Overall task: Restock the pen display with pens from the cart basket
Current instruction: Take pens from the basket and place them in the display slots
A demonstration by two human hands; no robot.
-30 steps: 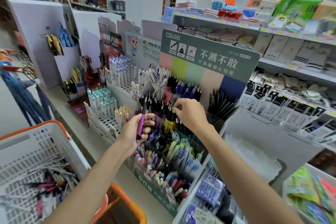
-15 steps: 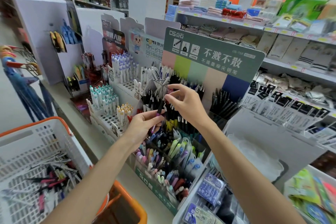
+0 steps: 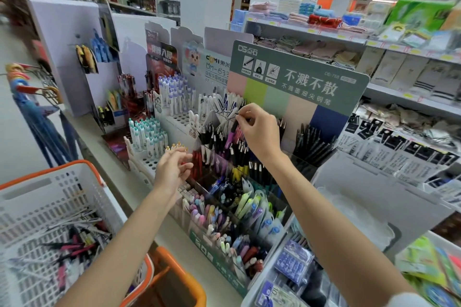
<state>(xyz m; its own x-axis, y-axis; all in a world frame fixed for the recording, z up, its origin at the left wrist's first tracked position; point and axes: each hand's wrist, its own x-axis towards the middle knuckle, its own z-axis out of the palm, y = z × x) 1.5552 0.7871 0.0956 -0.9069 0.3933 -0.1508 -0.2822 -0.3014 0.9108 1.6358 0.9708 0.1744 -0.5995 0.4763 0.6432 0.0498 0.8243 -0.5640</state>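
Purple pen (image 3: 229, 140), seemingly in right hand (image 3: 259, 132).

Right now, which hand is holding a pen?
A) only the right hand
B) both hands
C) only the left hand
A: the right hand pinches a purple pen by its top end over the pen display, and the left hand is open and holds nothing.

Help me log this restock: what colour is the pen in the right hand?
Purple with a black top; the pen shows best in the head view.
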